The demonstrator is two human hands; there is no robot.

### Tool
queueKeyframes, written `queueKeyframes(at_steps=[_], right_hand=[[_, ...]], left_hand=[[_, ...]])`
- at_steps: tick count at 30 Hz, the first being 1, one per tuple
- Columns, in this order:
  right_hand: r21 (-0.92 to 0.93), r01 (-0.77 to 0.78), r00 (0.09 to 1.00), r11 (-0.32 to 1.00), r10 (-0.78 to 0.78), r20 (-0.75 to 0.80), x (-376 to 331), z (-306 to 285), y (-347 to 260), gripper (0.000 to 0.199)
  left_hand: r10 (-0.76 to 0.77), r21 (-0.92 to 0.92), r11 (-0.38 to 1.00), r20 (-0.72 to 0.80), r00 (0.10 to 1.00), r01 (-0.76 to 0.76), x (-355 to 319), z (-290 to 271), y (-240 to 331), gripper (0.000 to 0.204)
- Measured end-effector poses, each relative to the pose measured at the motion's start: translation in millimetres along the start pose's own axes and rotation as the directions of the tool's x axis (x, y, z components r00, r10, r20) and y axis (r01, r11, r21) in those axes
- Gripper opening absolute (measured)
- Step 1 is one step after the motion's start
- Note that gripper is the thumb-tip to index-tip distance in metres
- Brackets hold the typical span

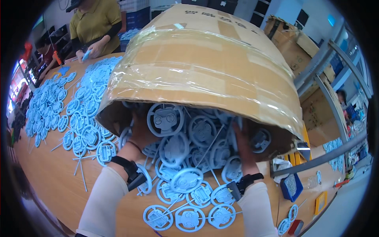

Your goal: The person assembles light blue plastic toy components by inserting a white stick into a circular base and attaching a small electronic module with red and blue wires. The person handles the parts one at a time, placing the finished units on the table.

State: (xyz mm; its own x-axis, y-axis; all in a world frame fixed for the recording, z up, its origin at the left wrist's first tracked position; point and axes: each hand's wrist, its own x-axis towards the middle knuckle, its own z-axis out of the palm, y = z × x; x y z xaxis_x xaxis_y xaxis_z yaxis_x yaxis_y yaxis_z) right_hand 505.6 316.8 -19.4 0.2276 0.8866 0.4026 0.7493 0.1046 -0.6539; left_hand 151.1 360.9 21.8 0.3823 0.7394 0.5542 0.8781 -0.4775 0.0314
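A large taped cardboard box (pixel 205 71) lies tipped on its side, its opening facing me. Light-blue plastic toy steering wheels (pixel 173 150) with thin stems fill the opening and spill onto the table. Both my arms reach into the box. My left hand (pixel 141 128) is at the left of the opening, beside the wheels, its fingers lost in shadow. On the right, my right hand (pixel 244 144) lies against the edge of the pile, fingers mostly hidden by the wheels and the dark interior. Several wheels (pixel 189 218) lie in front, between my forearms.
A heap of the same blue parts (pixel 85 106) covers the wooden table (pixel 47 173) at left. Beyond it, a person in a yellow shirt (pixel 94 23) handles a blue piece. At right stand a metal frame (pixel 335 106), a blue bin (pixel 291 186) and a yellow tray (pixel 321 203).
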Motion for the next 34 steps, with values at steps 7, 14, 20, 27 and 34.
queueKeyframes(at_steps=[7,14,20,27,34], right_hand=[[0.234,-0.119,0.992,0.965,0.106,0.066,-66.3,16.9,-59.4,0.071],[-0.053,-0.127,0.858,0.990,0.137,0.495,-112.9,-25.8,-136.0,0.076],[-0.127,-0.234,0.830,0.964,0.266,0.490,-63.9,-104.9,-130.0,0.035],[-0.811,0.043,0.986,0.583,-0.153,-0.058,-30.5,-104.9,21.2,0.032],[-0.802,-0.172,0.854,0.571,0.492,0.167,-6.4,-112.9,-17.0,0.040]], left_hand=[[0.024,-0.291,0.956,0.169,0.985,0.027,-70.3,-17.0,54.9,0.041],[0.153,-0.368,0.929,0.335,0.930,-0.021,-125.7,-91.5,66.0,0.030],[0.190,-0.329,0.940,0.725,0.662,0.091,-108.5,-161.7,35.9,0.027],[0.307,-0.513,0.857,0.434,0.847,-0.047,-116.7,-161.5,28.6,0.023],[0.460,-0.466,0.861,0.544,0.701,-0.203,-149.1,-174.9,48.4,0.034]])
